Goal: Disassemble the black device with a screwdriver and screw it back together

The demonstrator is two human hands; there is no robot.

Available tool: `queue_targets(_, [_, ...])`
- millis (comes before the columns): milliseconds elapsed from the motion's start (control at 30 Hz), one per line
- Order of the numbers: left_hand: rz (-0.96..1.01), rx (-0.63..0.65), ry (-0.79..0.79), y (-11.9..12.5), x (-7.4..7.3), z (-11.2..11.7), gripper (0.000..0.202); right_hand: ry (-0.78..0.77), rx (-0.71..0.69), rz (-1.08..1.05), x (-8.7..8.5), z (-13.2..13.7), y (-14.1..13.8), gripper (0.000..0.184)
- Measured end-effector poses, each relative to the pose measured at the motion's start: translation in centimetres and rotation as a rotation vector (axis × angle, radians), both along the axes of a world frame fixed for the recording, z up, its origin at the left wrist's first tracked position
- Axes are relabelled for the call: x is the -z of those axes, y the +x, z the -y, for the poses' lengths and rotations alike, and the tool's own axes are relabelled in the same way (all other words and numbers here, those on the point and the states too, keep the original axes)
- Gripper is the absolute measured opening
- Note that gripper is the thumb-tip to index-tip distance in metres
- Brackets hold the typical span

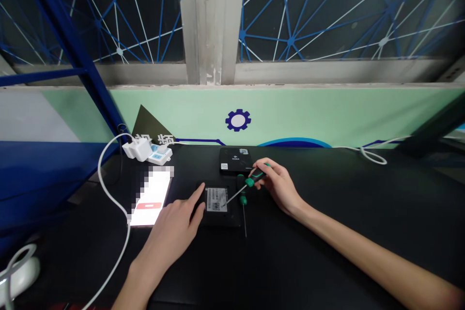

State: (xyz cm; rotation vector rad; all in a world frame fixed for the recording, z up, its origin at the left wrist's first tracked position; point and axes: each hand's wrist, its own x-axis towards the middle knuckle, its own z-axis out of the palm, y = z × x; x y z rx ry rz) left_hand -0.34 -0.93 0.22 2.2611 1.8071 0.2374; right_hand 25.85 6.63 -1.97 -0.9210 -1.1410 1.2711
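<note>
R hand [278, 188] clenched round green-black screwdriver [254, 178], tip on label [217, 199] of black box [222, 219], box flat on black table [327, 213]. L hand [170, 235] open, no grip, index fingertip [200, 189] touching box edge. 2nd screwdriver [242, 199] lying just beside box. 2nd black box [234, 160] behind. Phone [150, 198] w/ blurred screen at left; power strip [160, 156] + white charger [137, 149] beyond.

From here I count one left hand [169, 235], one right hand [278, 186], two black boxes, the far box [235, 160] and the near box [218, 208], two green-handled screwdrivers, the held screwdriver [254, 178] and the loose screwdriver [243, 193], one phone [150, 198], one power strip [159, 156] and one white charger [138, 149].
</note>
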Motion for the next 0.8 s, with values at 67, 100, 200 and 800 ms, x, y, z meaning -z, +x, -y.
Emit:
queue_targets(67, [-0.005, 0.001, 0.004, 0.01, 0.04, 0.02, 0.054, -0.005, -0.005, -0.009, 0.0, 0.01, 0.02, 0.029])
queue_targets(100, [-0.006, 0.001, 0.005, 0.02, 0.05, 0.04, 0.054, -0.008, -0.007, -0.008, -0.02, 0.03, 0.02, 0.029])
queue_targets(200, [-0.006, -0.001, 0.005, 0.07, 0.03, 0.09, 0.054, -0.008, -0.015, -0.002, -0.11, 0.14, -0.01, 0.029])
queue_targets(800, [0.001, -0.001, 0.013, -0.02, 0.1, 0.05, 0.054, 0.134, 0.013, 0.188, -0.11, 0.52, -0.17, 0.035])
